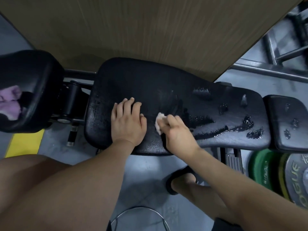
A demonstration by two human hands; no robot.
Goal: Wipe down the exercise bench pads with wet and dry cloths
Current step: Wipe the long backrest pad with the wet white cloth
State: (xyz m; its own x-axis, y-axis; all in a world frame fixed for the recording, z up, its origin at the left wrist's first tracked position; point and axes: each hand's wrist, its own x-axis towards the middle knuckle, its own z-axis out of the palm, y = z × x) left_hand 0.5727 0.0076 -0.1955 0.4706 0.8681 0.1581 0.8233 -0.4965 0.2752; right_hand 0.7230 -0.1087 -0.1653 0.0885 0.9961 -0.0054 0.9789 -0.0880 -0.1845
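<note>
The long black bench pad (150,84) lies across the middle of the view, with wet glossy patches (206,129) on its right half. My left hand (127,121) rests flat on the pad, fingers straight. My right hand (176,132) grips a small pale cloth (159,121) and presses it to the pad just right of the left hand. A smaller black pad (290,124) at the far right carries water drops. Another black pad (31,90) at the left holds a pink cloth (10,102).
A wood-grain panel (133,25) stands behind the bench. Green and grey weight plates (275,179) lie on the floor at the lower right. Metal frame bars (273,47) are at the upper right, a yellow floor marking (25,144) at the left. My sandalled foot (180,179) stands under the bench edge.
</note>
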